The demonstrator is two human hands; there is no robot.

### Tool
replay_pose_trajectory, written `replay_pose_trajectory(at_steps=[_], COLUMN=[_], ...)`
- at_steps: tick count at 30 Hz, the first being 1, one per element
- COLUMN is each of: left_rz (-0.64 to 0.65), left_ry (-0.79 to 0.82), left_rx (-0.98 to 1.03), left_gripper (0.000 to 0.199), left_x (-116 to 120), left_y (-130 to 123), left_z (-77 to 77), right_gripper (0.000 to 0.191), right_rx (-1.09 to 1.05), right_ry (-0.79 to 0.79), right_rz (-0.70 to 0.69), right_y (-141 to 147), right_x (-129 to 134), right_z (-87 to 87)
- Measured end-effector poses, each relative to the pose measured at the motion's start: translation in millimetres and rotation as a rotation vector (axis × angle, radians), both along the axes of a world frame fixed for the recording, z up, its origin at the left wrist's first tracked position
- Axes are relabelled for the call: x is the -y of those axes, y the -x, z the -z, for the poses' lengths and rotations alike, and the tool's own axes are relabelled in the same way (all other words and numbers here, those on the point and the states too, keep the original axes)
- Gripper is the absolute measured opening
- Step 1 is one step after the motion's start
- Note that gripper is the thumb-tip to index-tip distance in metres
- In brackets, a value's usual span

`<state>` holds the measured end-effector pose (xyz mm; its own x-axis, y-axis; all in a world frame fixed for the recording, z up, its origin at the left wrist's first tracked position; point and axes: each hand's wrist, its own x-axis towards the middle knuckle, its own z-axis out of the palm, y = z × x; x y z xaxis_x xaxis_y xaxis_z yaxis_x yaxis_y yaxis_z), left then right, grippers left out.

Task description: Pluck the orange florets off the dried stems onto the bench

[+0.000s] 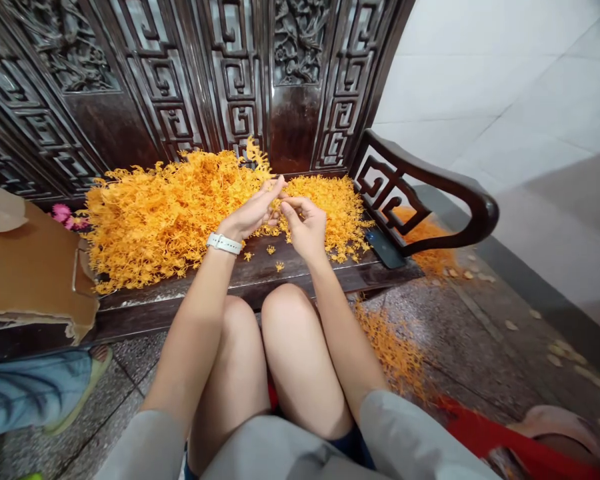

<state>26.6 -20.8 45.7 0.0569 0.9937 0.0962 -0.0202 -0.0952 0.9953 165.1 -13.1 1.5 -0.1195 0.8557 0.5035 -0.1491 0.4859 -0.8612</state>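
Observation:
A large heap of orange-yellow plastic-looking flower pieces (155, 217) covers the left of a dark wooden bench (260, 277). A smaller, flatter pile (337, 213) lies at its right end. Between them, over the bench, my left hand (257, 208) is curled with the thumb raised, a pale watch on its wrist. My right hand (307, 227) pinches with thumb and forefinger close to the left fingers. What either hand holds is too small to make out. An orange sprig (256, 155) sticks up behind my left hand. Single small pieces (271, 250) lie before the hands.
A cardboard box (30, 267) stands at the left, with pink flowers (65, 215) behind it. A dark phone (387, 250) lies by the curved armrest (475, 207). Orange pieces (393, 347) are scattered on the floor. A person's leg (35, 390) shows at lower left.

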Motion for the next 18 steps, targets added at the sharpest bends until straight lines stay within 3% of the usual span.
replay_pose_trajectory(at_steps=[3, 5, 7, 11, 12, 14, 18], left_rz=[0.042, 0.046, 0.028, -0.092, -0.111, -0.131, -0.177], left_ry=[-0.021, -0.052, -0.073, -0.108, -0.113, -0.1, -0.049], left_rx=[0.103, 0.112, 0.122, 0.164, 0.165, 0.145, 0.06], left_gripper=[0.031, 0.022, 0.017, 0.01, 0.012, 0.014, 0.015], left_x=[-0.8, -3.1, -6.4, -13.0, -14.0, -14.4, -13.6], left_y=[8.7, 14.5, 18.4, 17.9, 16.0, 10.5, -2.9], left_z=[0.5, 2.5, 5.5, 12.5, 13.6, 14.7, 14.0], right_gripper=[0.032, 0.032, 0.033, 0.031, 0.03, 0.028, 0.022], right_rx=[-0.085, -0.156, -0.134, 0.313, 0.413, 0.504, 0.506], right_ry=[0.075, 0.117, 0.124, -0.004, -0.047, -0.122, -0.222], right_rz=[0.139, 0.162, -0.039, -0.95, -1.106, -1.216, -1.103], right_y=[-4.8, -10.4, -18.8, -36.9, -39.9, -43.7, -48.0], right_x=[-7.6, -6.8, 0.1, 23.8, 29.1, 36.7, 40.1], right_z=[3.9, 1.1, -7.5, -34.3, -40.7, -50.9, -63.0])
